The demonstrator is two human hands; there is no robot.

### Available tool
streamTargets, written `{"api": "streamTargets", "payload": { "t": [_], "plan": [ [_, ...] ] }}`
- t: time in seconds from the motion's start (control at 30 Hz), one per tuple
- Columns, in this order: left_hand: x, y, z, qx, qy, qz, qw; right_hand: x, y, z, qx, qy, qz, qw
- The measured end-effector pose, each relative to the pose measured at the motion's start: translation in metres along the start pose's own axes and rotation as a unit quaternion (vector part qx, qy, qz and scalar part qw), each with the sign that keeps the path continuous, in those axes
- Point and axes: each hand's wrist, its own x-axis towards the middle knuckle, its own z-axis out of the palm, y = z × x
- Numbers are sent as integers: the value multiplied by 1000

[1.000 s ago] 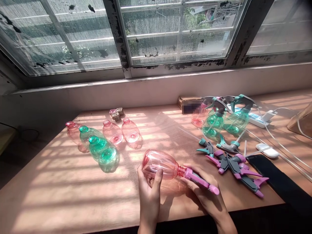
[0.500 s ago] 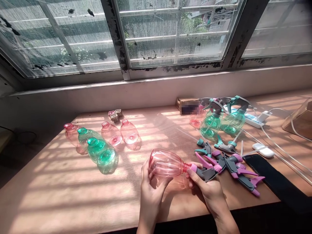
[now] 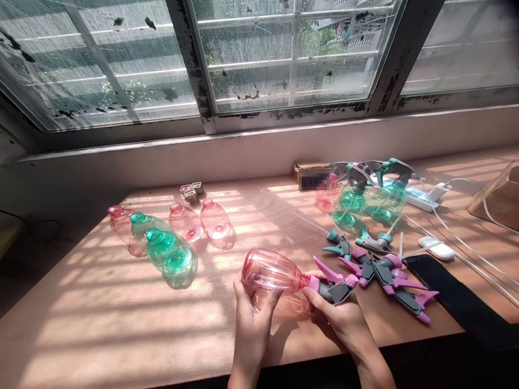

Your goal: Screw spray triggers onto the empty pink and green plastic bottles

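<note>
I hold a clear pink spray bottle (image 3: pixel 271 272) on its side above the wooden table (image 3: pixel 121 319). My left hand (image 3: pixel 252 319) is wrapped round the bottle's body from below. My right hand (image 3: pixel 339 319) grips the pink and grey trigger spray head (image 3: pixel 329 282) at the bottle's neck, with the trigger pointing up. Just to the right of my right hand lies a pile of loose pink and teal trigger heads (image 3: pixel 379 265).
Open pink and green bottles (image 3: pixel 170 243) lie at the left of the table. Assembled green spray bottles (image 3: pixel 367 200) stand at the back right by a small box (image 3: pixel 312 175). A power strip (image 3: pixel 421 197), white cables, a white mouse (image 3: pixel 437 249) and a black phone (image 3: pixel 450 294) lie at the right.
The spray head has turned on the bottle's neck: its trigger, flat a second ago, now points up. My right hand has shifted its grip toward the neck. The bottle has stayed in place.
</note>
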Motion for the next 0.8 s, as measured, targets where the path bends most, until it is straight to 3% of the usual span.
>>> {"api": "streamTargets", "payload": {
  "t": [0.37, 0.57, 0.8],
  "plan": [
    [4, 3, -2, 7, -38, 2, 999, 5, 2, -5, 31, -28, 23, 999],
    [2, -1, -3, -6, 21, 5, 1000, 2, -4, -9, -68, -60, 6, 996],
    [7, 2, -2, -29, -10, -4, 1000, -3, -4, -3, 15, -22, 38, 999]
  ]
}}
